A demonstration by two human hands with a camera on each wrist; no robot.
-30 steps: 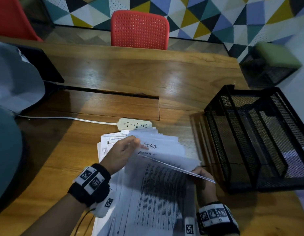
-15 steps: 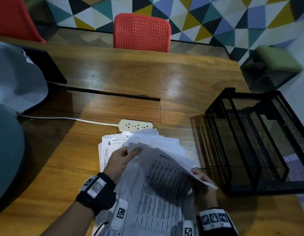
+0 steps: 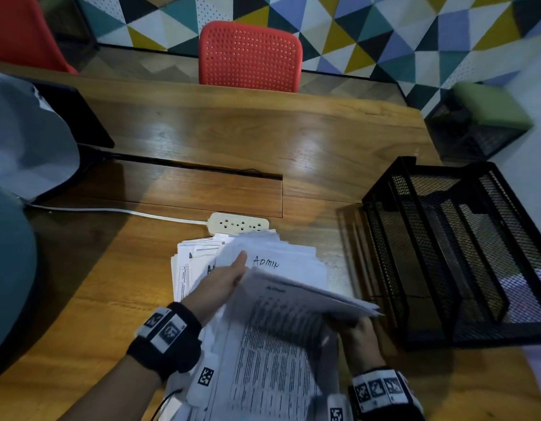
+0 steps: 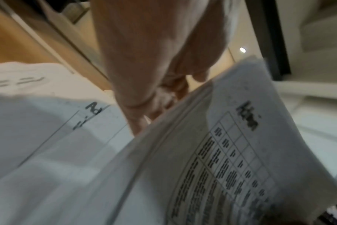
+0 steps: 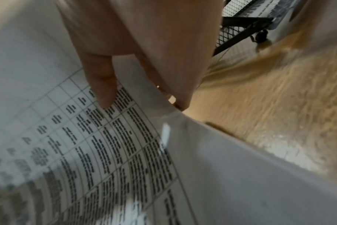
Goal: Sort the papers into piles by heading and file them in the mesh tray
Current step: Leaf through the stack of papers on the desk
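A loose pile of printed papers (image 3: 272, 360) lies at the near edge of the wooden table. My right hand (image 3: 362, 337) grips the right edge of a lifted bundle of sheets (image 3: 308, 296), thumb (image 5: 104, 91) on a printed table, fingers underneath. My left hand (image 3: 225, 282) is slid in under that bundle, one straight finger on a page headed "Admin" (image 3: 264, 262). In the left wrist view the lifted sheet (image 4: 231, 152) curves over the hand. The black mesh tray (image 3: 381, 238) stands to the right, and what its tiers hold is unclear.
A cream power strip (image 3: 239, 222) with a white cable lies just behind the pile. A grey cloth (image 3: 26, 138) and a dark flat device (image 3: 78, 117) sit at the far left. A red chair (image 3: 249, 56) stands behind the table, a green-topped stool (image 3: 487, 107) beyond the tray.
The lifted bundle has risen at its right side and the "Admin" page shows again. My left hand has slid forward beneath the bundle. My right hand stays at the right edge.
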